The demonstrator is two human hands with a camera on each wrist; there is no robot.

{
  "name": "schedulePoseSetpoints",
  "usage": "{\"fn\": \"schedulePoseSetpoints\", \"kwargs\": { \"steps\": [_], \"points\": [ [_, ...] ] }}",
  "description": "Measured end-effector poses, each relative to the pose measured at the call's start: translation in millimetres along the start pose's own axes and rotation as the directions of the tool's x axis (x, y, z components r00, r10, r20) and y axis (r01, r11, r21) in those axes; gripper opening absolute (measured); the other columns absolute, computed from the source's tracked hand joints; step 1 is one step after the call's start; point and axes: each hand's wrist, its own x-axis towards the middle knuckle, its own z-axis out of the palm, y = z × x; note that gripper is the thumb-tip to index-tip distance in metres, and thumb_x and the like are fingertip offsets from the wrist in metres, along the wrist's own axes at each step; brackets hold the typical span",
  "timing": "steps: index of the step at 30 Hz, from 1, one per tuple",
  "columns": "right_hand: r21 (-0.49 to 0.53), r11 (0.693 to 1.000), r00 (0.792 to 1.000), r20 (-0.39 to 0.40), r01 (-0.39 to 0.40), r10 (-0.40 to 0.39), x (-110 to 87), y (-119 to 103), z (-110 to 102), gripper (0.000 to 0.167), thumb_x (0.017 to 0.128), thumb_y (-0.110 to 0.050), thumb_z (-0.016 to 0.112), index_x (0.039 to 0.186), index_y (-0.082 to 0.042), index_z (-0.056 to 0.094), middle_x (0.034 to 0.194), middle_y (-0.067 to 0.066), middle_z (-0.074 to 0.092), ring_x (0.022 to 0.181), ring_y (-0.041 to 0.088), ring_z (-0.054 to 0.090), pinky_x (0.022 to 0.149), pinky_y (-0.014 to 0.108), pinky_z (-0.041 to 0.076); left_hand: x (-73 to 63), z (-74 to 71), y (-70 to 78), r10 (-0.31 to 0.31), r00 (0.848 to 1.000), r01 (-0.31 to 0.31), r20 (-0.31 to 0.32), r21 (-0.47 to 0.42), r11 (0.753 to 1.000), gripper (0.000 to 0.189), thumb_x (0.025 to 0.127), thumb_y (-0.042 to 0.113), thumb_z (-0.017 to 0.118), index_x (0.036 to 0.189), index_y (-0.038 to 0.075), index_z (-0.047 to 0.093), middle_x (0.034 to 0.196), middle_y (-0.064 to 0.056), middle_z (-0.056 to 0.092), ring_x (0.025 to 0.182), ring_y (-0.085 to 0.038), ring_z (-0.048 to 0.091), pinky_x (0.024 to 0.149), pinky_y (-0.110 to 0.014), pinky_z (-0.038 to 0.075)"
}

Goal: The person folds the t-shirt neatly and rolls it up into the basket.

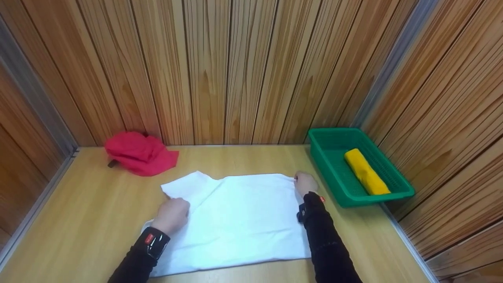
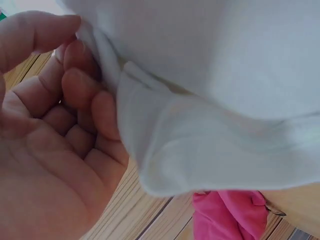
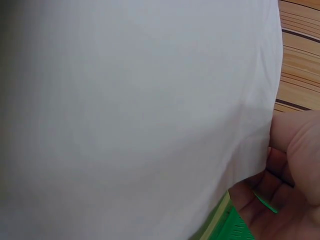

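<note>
A white T-shirt (image 1: 243, 220) lies on the table in front of me, a sleeve sticking out at its far left. My left hand (image 1: 171, 215) pinches the cloth near that sleeve; in the left wrist view the thumb and curled fingers (image 2: 80, 89) meet at a fold of the white fabric (image 2: 210, 145). At the far right corner, my right hand (image 1: 306, 183) pinches the shirt's edge. The right wrist view shows the thumb (image 3: 295, 131) against the corner of the white cloth (image 3: 150, 110), with fingers partly hidden behind it.
A green plastic basket (image 1: 334, 181) stands at the right, holding a rolled yellow cloth (image 1: 367, 173). At the back left lies a crumpled red cap-like cloth item (image 1: 141, 153) with a small dark tab. Wood-panelled walls (image 1: 243, 78) enclose the table (image 1: 86, 220) at the back and sides.
</note>
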Motion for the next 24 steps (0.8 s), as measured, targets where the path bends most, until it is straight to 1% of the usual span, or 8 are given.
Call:
{"fn": "schedulePoseSetpoints", "kwargs": {
  "steps": [6,9,11,15,17,20,22,24],
  "points": [
    [0.016,1.0,1.0,0.001,0.006,-0.006,-0.2,1.4,0.9,0.013,0.096,-0.007,0.061,0.106,-0.002,0.066,0.099,0.015,0.067,0.093,0.033,0.061,0.084,0.047,0.049,10.0,-30.9,-6.2,-0.117,0.988,0.134,0.104,-0.186,0.973,0.007,0.086,0.005,0.068,0.08,0.009,0.067,0.068,-0.001,0.054,0.068,-0.02,0.051,0.068,-0.038,0.045],
    [0.009,1.0,1.0,-0.014,0.021,-0.021,0.1,2.2,1.1,0.012,0.095,-0.007,0.062,0.105,-0.002,0.067,0.098,0.015,0.068,0.091,0.033,0.062,0.082,0.047,0.05,19.3,-47.8,-18.1,-0.15,0.988,0.151,0.021,-0.223,0.963,0.009,0.086,0.006,0.065,0.077,0.008,0.067,0.067,-0.002,0.056,0.067,-0.022,0.053,0.065,-0.039,0.044],
    [-0.005,0.999,0.999,-0.028,0.032,-0.032,0.5,4.3,-0.2,0.011,0.094,-0.007,0.063,0.103,-0.002,0.067,0.097,0.015,0.068,0.09,0.033,0.063,0.081,0.047,0.05,26.4,-53.7,-27.4,-0.198,0.979,0.179,-0.052,-0.246,0.952,0.016,0.088,0.007,0.062,0.073,0.008,0.065,0.064,-0.003,0.053,0.065,-0.023,0.052,0.062,-0.038,0.042],
    [-0.011,1.0,0.999,-0.03,0.027,-0.027,1.9,6.2,-0.6,0.01,0.094,-0.007,0.064,0.102,-0.003,0.067,0.096,0.014,0.068,0.089,0.032,0.063,0.08,0.046,0.05,38.0,-47.5,-48.0,-0.296,0.933,0.242,-0.203,-0.255,0.936,0.023,0.092,0.008,0.056,0.07,0.004,0.063,0.063,-0.007,0.052,0.063,-0.026,0.052,0.057,-0.04,0.039],
    [-0.014,1.0,0.999,-0.024,0.02,-0.021,3.0,6.6,0.6,0.01,0.094,-0.008,0.064,0.103,-0.003,0.067,0.096,0.013,0.068,0.088,0.031,0.062,0.08,0.046,0.05,41.2,-38.6,-57.4,-0.35,0.907,0.286,-0.235,-0.267,0.92,0.02,0.092,0.008,0.056,0.077,0.002,0.067,0.067,-0.009,0.056,0.067,-0.029,0.055,0.059,-0.043,0.042],
    [-0.013,1.0,1.0,-0.018,0.022,-0.023,4.1,6.2,2.8,0.011,0.095,-0.007,0.063,0.104,-0.004,0.067,0.097,0.013,0.068,0.09,0.031,0.062,0.081,0.045,0.05,43.0,-24.1,-70.6,-0.43,0.875,0.368,-0.223,-0.271,0.889,0.019,0.094,0.009,0.057,0.087,-0.003,0.07,0.073,-0.013,0.061,0.075,-0.034,0.059,0.066,-0.047,0.045],
    [-0.012,1.0,1.0,-0.018,0.024,-0.025,4.2,6.1,3.5,0.011,0.095,-0.007,0.063,0.105,-0.004,0.067,0.097,0.013,0.068,0.09,0.031,0.063,0.082,0.045,0.051,43.4,-17.2,-77.1,-0.453,0.871,0.401,-0.188,-0.258,0.879,0.019,0.094,0.009,0.058,0.09,-0.005,0.068,0.077,-0.015,0.061,0.08,-0.037,0.058,0.069,-0.049,0.046],
    [-0.003,1.0,1.0,-0.019,0.021,-0.021,3.9,5.8,2.9,0.012,0.095,-0.006,0.062,0.105,-0.004,0.067,0.097,0.013,0.068,0.091,0.031,0.063,0.082,0.045,0.05,44.9,-12.4,-82.0,-0.446,0.879,0.405,-0.167,-0.233,0.884,0.018,0.094,0.009,0.059,0.093,-0.007,0.067,0.082,-0.018,0.06,0.084,-0.039,0.058,0.072,-0.051,0.047]
  ]
}}
